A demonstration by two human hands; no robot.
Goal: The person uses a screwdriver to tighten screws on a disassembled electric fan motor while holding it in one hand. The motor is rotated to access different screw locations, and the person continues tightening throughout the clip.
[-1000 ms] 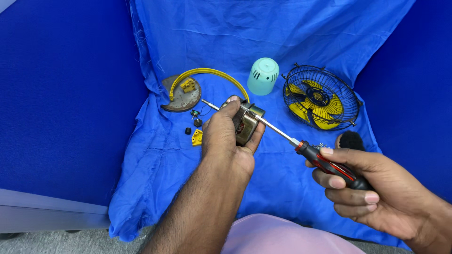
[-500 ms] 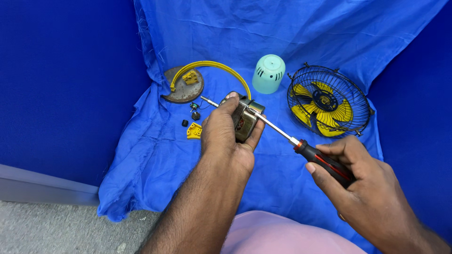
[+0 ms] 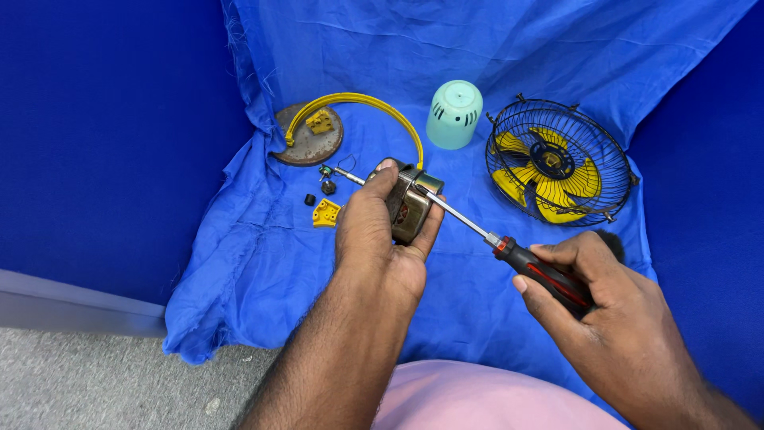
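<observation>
While your left hand (image 3: 374,239) keeps its closed grip on the small fan motor (image 3: 410,209), holding it just above the blue cloth (image 3: 239,263), your right hand (image 3: 613,310) has changed its hold on the screwdriver (image 3: 549,279). A second ago the fingers lay flat and loose over the red and black handle; now they are wrapped around it from above, and the hand sits higher and nearer to the motor. The metal shaft runs up and to the left, and its tip meets the motor at the top corner, beside your left thumb. The exact point where the tip sits is hidden by the motor body, so I cannot tell if it is in a screw head.

My judgement is that this firmer hold means you are now ready to turn or press with the tool, and the motor is steady enough for it.

The other parts have not moved. The round grey base (image 3: 306,143) with the yellow curved bracket (image 3: 358,103) lies at the back of the cloth, the pale green cap (image 3: 454,114) stands near it, and the black wire cage with the yellow blades (image 3: 557,163) lies at the right. Small black and yellow pieces (image 3: 325,212) lie just left of your left hand.
</observation>
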